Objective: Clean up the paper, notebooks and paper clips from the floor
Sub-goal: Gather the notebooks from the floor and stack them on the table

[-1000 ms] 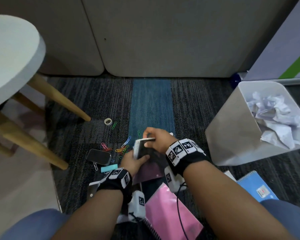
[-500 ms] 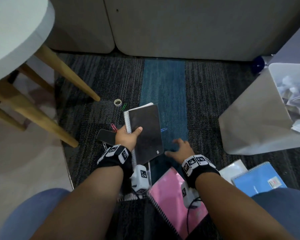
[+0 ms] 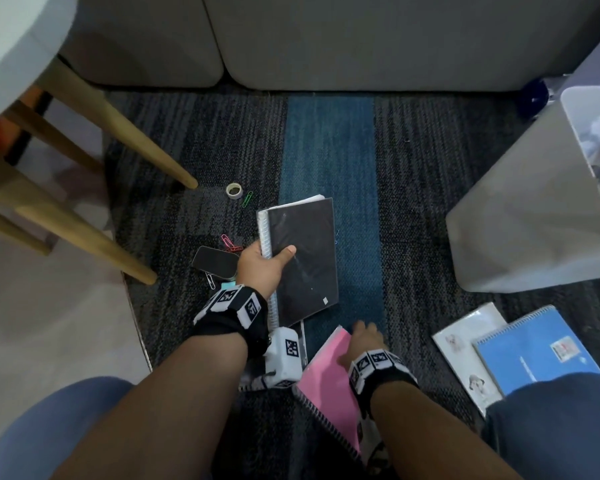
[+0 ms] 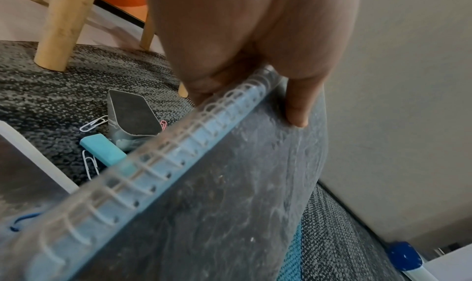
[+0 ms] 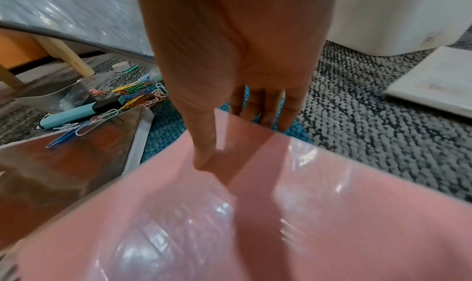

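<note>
My left hand (image 3: 272, 259) grips a black spiral notebook (image 3: 305, 258) by its wire spine, thumb on the cover, and holds it above the carpet. In the left wrist view the thumb (image 4: 298, 107) lies on the black notebook's (image 4: 230, 204) cover. My right hand (image 3: 361, 336) pinches the far edge of a pink spiral notebook (image 3: 326, 375) lying near my knees; the right wrist view shows its thumb on the pink notebook's (image 5: 281, 214) cover and its fingers (image 5: 265, 111) behind the edge. Coloured paper clips (image 5: 137, 95) lie scattered on the carpet and on a maroon notebook (image 5: 63, 164).
A blue notebook (image 3: 537, 351) and a white booklet (image 3: 465, 351) lie at the right. A white bin (image 3: 534, 220) with crumpled paper stands behind them. Wooden table legs (image 3: 129, 140), a tape roll (image 3: 234, 190), a black case (image 3: 216, 261) and a teal highlighter (image 5: 76, 111) are at the left.
My right hand let go of the black notebook and drew back toward me onto the pink notebook's edge. My left hand raised the black notebook and keeps holding it.
</note>
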Action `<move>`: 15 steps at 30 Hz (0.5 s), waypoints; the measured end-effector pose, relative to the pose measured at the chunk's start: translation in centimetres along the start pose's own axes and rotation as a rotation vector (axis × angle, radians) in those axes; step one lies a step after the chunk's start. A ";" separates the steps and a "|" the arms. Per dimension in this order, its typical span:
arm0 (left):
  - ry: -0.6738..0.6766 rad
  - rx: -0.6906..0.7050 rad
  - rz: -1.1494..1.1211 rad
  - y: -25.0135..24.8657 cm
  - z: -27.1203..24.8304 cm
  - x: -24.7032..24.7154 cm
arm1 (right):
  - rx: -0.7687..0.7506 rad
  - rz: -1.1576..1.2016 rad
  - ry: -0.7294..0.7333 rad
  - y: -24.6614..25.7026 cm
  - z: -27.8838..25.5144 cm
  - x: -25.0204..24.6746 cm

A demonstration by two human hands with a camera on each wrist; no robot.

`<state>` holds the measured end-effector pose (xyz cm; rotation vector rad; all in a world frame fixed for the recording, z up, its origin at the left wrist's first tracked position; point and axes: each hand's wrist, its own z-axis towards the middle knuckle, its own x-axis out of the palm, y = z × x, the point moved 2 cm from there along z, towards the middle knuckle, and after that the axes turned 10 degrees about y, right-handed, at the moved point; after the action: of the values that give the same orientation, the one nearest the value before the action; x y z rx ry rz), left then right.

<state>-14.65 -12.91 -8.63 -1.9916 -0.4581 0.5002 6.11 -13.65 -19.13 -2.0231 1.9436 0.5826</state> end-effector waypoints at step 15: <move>-0.011 0.097 0.046 -1.6 0.1 -0.2 | -0.488 0.565 0.012 2.0 -2.4 -5.6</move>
<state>-15.01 -12.25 -7.17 -1.9102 -0.3884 0.5520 4.30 -9.95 -14.23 -1.6768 2.5875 1.2802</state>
